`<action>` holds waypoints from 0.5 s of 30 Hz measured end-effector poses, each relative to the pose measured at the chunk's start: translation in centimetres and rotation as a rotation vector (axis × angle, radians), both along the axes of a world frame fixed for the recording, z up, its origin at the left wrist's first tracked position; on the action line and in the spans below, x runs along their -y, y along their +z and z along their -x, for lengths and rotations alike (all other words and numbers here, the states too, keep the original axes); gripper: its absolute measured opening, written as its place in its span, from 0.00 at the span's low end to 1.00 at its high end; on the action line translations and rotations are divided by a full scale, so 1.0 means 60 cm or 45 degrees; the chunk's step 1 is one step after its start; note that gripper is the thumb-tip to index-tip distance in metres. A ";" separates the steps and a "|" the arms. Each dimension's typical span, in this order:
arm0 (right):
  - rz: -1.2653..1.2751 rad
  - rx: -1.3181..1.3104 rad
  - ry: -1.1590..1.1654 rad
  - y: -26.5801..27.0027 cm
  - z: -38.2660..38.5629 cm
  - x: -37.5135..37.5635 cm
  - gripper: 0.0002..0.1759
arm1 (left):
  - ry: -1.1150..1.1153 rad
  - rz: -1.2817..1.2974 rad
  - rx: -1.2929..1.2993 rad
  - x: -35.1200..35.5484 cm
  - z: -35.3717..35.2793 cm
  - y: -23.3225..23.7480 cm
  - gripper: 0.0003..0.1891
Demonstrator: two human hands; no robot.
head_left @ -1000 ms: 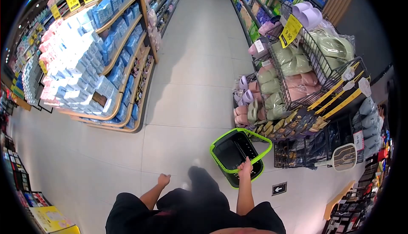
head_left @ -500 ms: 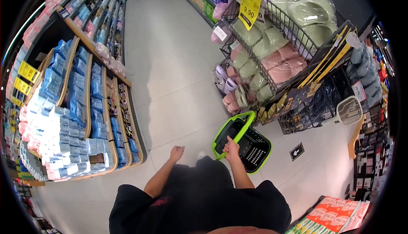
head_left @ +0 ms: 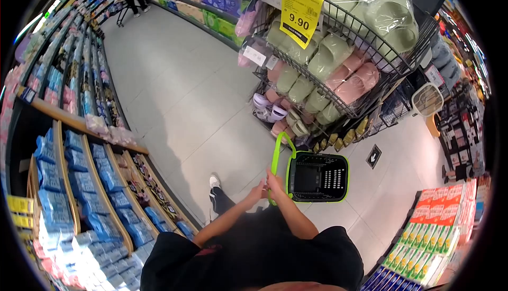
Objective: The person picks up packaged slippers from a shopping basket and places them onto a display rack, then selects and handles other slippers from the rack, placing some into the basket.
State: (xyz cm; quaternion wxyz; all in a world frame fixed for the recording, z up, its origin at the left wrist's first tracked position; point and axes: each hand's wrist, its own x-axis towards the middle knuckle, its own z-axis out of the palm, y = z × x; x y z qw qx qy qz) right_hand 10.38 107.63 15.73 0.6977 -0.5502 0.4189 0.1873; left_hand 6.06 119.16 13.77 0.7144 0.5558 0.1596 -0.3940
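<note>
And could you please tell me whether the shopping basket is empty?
The basket looks empty: its black inside is in view, with nothing lying there.

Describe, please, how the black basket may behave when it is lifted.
The black basket shows nothing inside and has holes, so it is probably light for its size. Its crisp, squared shape suggests stiffness. Its green handle leans aside in the right hand, so it may swing.

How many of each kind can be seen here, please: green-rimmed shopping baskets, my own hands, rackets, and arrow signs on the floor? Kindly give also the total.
Basket: 1
Hands: 2 (left hand, right hand)
Racket: 1
Arrow sign: 1
Total: 5
</note>
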 end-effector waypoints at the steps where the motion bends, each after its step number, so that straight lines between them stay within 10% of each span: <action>1: 0.003 0.001 -0.044 0.001 -0.006 -0.024 0.20 | -0.098 0.026 -0.021 -0.016 -0.013 0.002 0.40; 9: 0.062 0.139 -0.170 -0.030 -0.095 -0.182 0.24 | -0.490 -0.071 0.044 -0.186 -0.131 0.073 0.45; 15: 0.076 0.256 -0.045 0.066 -0.168 -0.311 0.26 | -0.220 -0.049 0.282 -0.305 -0.215 0.077 0.44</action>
